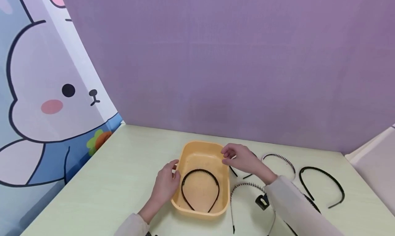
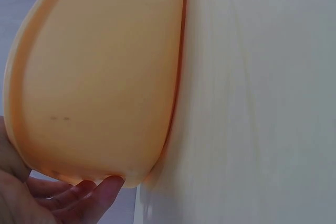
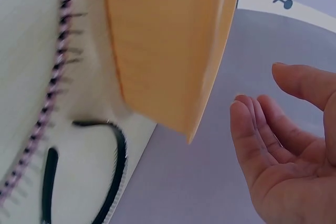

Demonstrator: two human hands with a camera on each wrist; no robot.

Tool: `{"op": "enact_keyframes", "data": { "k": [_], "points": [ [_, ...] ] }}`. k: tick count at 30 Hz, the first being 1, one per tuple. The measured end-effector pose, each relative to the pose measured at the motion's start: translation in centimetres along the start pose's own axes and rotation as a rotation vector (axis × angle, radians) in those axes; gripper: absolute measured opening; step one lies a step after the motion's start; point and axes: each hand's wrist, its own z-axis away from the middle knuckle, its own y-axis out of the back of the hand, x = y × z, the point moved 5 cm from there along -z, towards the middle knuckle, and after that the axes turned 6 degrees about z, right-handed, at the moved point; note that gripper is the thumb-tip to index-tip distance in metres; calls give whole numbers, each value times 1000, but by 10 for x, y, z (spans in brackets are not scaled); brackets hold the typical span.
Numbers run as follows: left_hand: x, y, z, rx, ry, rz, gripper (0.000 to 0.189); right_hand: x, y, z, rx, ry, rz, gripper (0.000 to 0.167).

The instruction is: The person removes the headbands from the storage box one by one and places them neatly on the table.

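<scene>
A rectangular yellow-orange plastic basin [image 1: 202,213] rests on the table. Inside it lies a black toothed headband [image 1: 200,170]. My left hand [image 1: 165,183] grips the basin's left side, fingers against the outer wall and thumb at the rim; the left wrist view shows fingertips [image 2: 110,182] along that wall. Over the far right corner of the basin, my right hand [image 1: 240,157] hovers with loosely bent fingers. Nothing lies between its thumb and fingers [image 3: 244,124] in the right wrist view. A black headband [image 3: 119,156], partly hidden in the head view, lies beneath it.
Right of the basin lie a pale headband with dark teeth [image 1: 282,157], a black headband [image 1: 327,174], a thin toothed headband [image 1: 232,208] and a small black clip [image 1: 262,202]. Another black band [image 1: 313,203] is partly under my right sleeve. A purple wall [image 1: 216,75] backs the table.
</scene>
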Motion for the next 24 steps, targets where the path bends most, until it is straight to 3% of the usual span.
{"op": "enact_keyframes", "data": {
  "k": [9,18,24],
  "points": [
    [0,1,1,3,1,4,37,-12,-20,-17,-102,10,-96,26],
    [1,1,2,5,-2,0,38,-8,-39,-28,-228,-48,-111,34],
    [0,0,2,11,-9,-8,37,-7,-49,-34,-264,-51,-70,34]
  ]
}}
